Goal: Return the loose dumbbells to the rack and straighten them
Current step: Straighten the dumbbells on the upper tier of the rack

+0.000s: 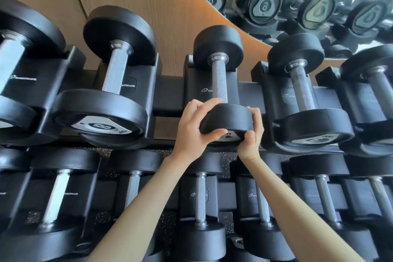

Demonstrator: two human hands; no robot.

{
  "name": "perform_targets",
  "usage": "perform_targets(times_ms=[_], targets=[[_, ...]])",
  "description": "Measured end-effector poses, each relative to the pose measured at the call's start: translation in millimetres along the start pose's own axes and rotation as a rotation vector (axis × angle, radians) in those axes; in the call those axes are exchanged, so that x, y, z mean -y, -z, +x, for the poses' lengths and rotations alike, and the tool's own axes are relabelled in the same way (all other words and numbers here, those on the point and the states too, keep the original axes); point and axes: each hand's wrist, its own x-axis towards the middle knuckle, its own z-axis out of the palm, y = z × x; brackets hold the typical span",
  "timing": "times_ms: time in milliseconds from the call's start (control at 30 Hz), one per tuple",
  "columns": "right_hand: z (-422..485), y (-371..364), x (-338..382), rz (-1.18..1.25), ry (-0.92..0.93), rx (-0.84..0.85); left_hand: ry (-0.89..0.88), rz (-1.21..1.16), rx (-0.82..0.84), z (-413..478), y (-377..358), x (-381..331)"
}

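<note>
The dumbbell [221, 83] lay in its cradle on the rack's [170, 100] upper tier, its long axis running straight away from us, far head toward the wood wall [148, 6], near head facing us. We held that near head from both sides: our left hand [195, 127] wrapped its left edge, thumb under the face, and our right hand [252, 134] clasped its right edge. Both grips were curled tight on the rubber.

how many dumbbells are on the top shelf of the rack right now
5: far left, marked 8, held by both hands, right, far right. Others may lie outside the frame.
</note>
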Motion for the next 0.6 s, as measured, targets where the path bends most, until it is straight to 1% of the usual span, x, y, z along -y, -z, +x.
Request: perform_targets(times_ms=[67, 133, 200, 267, 333, 400, 500, 533, 600], targets=[[0.5, -0.1, 2.4, 0.009, 0.029, 0.03, 0.045, -0.14, -0.029, -3.6, -1.1, 5.2], [1.6, 0.4, 9.0, -0.002, 0.032, 0.058, 0.052, -0.154, -0.022, -5.1, -0.4, 7.7], [2.4, 3.5, 16.8, -0.03, -0.018, 0.094, 0.08, -0.175, 0.02, -7.5, 4.7, 7.3], [-2.3, 7.3, 20.7, -0.063, -0.095, 0.136, 0.177, -0.263, 0.041, -14.4, 11.5, 4.6], [-12.0, 10.3, 20.8, -0.032, -0.123, 0.162, 0.274, -0.329, 0.043, -20.2, 18.7, 4.5], [-20.2, 11.1, 26.6, -0.009, -0.156, 0.168, 0.296, -0.299, 0.073, -22.5, 24.1, 2.0], [-21.2, 15.7, 39.2, 0.03, -0.251, 0.22, 0.314, -0.26, 0.108, -21.1, 23.7, -1.7], [-19.5, 17.4, 43.5, 0.033, -0.262, 0.231, 0.318, -0.247, 0.096, -20.1, 22.1, -2.2], [-15.0, 18.3, 51.8, 0.022, -0.228, 0.213, 0.322, -0.232, 0.025, -18.7, 16.8, -2.5]])
